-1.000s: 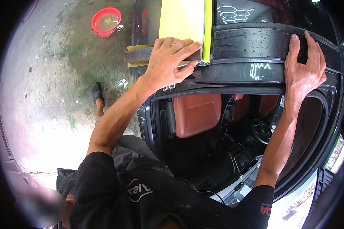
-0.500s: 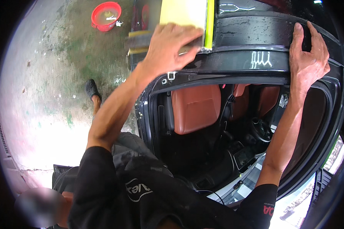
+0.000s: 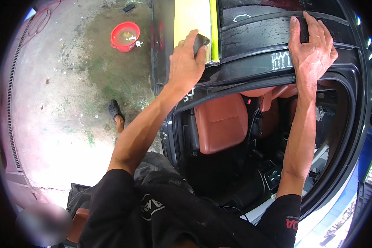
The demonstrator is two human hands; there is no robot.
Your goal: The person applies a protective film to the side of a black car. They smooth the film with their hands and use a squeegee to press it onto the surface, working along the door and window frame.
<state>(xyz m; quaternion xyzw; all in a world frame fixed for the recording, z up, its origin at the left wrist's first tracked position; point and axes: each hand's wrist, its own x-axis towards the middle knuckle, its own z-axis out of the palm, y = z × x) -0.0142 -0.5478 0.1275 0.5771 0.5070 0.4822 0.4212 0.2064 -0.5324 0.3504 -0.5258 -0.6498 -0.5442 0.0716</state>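
My left hand [image 3: 185, 68] grips a small dark grey block [image 3: 201, 44] between thumb and fingers. It rests at the lower part of a pale yellow patch [image 3: 190, 16] on the car's roof. A bright yellow-green strip [image 3: 214, 31] runs along the patch's right side. Farther right, my right hand [image 3: 312, 53] lies on the black roof [image 3: 256, 35] with its fingers spread and holds nothing. Water drops dot the roof between the hands. The block's underside is hidden.
Below the roof edge is the open door frame, with a red-brown seat [image 3: 221, 124] inside. On the stained floor [image 3: 66, 103] at left stand a red basin [image 3: 117, 46] with water and, nearer me, a foot in a dark clog [image 3: 115, 109]. A drain grate [image 3: 11, 107] lines the far left.
My view has shifted, so the car and basin sit differently in the picture. My left hand has changed its angle on the block, its motion blur gone. The right hand stays on the roof.
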